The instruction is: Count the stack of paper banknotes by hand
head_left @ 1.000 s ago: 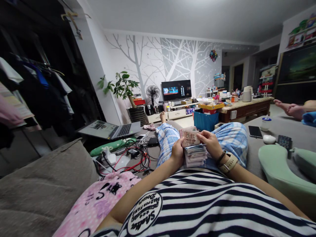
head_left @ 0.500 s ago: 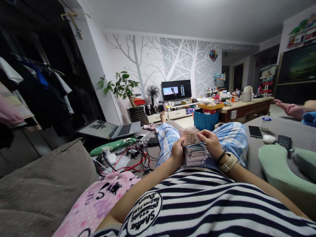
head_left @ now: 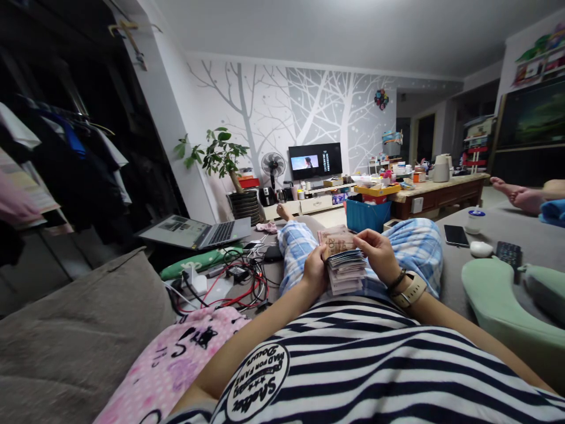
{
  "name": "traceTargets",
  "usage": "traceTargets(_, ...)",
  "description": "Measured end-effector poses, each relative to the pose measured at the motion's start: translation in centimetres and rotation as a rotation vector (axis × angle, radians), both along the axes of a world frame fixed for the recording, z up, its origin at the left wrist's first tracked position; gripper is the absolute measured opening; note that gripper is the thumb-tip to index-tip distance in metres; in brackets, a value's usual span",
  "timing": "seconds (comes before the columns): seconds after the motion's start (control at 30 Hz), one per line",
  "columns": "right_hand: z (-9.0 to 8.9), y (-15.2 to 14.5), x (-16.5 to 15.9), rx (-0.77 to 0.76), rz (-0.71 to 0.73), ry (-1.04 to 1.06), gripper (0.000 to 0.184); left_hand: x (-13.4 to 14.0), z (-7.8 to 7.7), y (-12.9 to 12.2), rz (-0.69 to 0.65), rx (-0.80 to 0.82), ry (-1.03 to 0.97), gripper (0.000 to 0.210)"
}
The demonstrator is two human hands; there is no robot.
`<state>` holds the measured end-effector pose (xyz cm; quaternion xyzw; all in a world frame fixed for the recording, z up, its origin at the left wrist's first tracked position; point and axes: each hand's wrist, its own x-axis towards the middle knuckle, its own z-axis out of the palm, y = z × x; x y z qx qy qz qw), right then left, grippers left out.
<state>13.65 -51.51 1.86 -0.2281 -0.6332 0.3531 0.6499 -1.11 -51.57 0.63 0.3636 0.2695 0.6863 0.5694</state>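
Observation:
A thick wad of banknotes is bent over, its lower ends fanned toward my striped shirt. My left hand is closed around the wad's left side, thumb near the fold. Above the fold, a brownish banknote marked 20 faces me, with pinkish notes behind it. The fingers of my right hand are pinched together at the right edge of these upper notes; whether they hold one note or several is not clear. The right wrist wears a pale watch and a dark bracelet. Both hands rest above my lap.
At left are a laptop, tangled cables and a pink blanket. On the right lie a phone, a remote and a green neck pillow. Another person's feet show at far right.
The wad has shifted slightly left and tilted, with its upper notes spread further left. My right fingers stay at its right edge. My bare foot has tipped to the left.

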Motion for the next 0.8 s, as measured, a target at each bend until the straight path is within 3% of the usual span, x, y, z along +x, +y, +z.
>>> traceTargets(0.13,0.12,-0.07,-0.10,-0.013,0.045,-0.019,0.025,0.11,0.36,-0.14,-0.078,-0.028,-0.017,0.022)
traceTargets(0.47,0.21,-0.25,-0.28,-0.021,0.112,-0.096,0.027,-0.01,0.62,-0.52,0.024,-0.040,-0.003,0.010)
traceTargets(0.8,0.22,-0.08,-0.27,-0.066,0.129,-0.085,0.030,0.04,0.32,0.16,-0.072,-0.025,-0.081,0.019)
